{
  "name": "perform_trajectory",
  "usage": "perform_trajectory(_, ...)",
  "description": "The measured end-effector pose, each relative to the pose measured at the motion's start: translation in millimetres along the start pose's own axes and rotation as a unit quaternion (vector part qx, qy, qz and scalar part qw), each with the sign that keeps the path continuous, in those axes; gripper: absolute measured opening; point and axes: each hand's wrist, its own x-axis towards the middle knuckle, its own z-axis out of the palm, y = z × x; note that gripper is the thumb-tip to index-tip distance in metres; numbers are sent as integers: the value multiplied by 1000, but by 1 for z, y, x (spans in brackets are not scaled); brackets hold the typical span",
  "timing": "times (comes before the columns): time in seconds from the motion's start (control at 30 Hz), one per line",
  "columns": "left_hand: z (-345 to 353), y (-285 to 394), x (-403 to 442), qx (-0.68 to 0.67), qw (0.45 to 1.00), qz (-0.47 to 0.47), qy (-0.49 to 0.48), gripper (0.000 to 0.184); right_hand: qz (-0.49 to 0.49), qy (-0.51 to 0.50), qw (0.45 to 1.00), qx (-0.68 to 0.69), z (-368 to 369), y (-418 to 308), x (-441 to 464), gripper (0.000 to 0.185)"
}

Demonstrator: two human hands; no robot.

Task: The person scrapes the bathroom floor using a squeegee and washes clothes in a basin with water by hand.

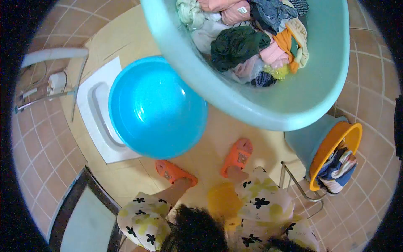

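Note:
Neither of my hands shows in the head view. Below me are my patterned trouser legs [264,201] and my feet in orange slippers [237,157]. In front stands a large pale green tub [260,111] holding a pile of mixed clothes, among them a dark green garment [237,46], a pink one [275,53] and a yellow-orange one [285,42]. To its left a round blue basin [157,109] rests on the floor, partly over a white squat toilet [98,105]. Dark hair [197,231] covers part of the view near my lap.
On the right, an orange basket [359,134] with clothes in it sits tilted on a grey-blue bucket [306,138], beside a metal-legged stand [300,182]. A metal rail [54,54] is at the left wall, and a dark-framed panel [84,214] lies lower left.

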Motion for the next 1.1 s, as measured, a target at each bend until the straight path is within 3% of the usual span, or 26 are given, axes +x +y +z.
perform_trajectory(0.37,-3,-7,58,-40,997,58,28,31,-95,75,989,-83,-44,-85,55,18)
perform_trajectory(0.53,-1,-14,65,-58,994,80,50,33,-194,138,958,-158,-91,-155,45,18)
perform_trajectory(0.6,2,-20,63,-65,993,86,56,34,-289,209,917,-178,-128,-197,2,18)
perform_trajectory(0.63,4,-22,62,-67,992,89,59,34,-354,263,887,-137,-140,-223,-34,18)
perform_trajectory(0.7,9,-25,60,-72,990,100,68,35,-471,437,766,-31,-149,-268,-99,15)
perform_trajectory(0.73,14,-29,57,-72,989,106,71,35,-484,433,761,3,-153,-283,-132,13)
perform_trajectory(0.83,24,-39,41,-75,984,133,88,37,-491,446,743,-90,-158,-276,-168,20)
perform_trajectory(0.9,34,-47,27,-75,981,151,96,38,-454,409,775,-162,-156,-274,-191,39)
perform_trajectory(0.93,37,-48,21,-75,980,159,98,38,-469,420,761,-154,-155,-278,-204,39)
perform_trajectory(1.0,48,-54,6,-77,978,167,98,39,-493,484,679,-247,-150,-283,-226,61)
perform_trajectory(1.03,56,-62,1,-77,975,175,110,39,-504,497,666,-235,-147,-282,-230,61)
perform_trajectory(1.1,67,-92,13,-103,958,211,164,45,-471,480,650,-354,-143,-288,-219,76)
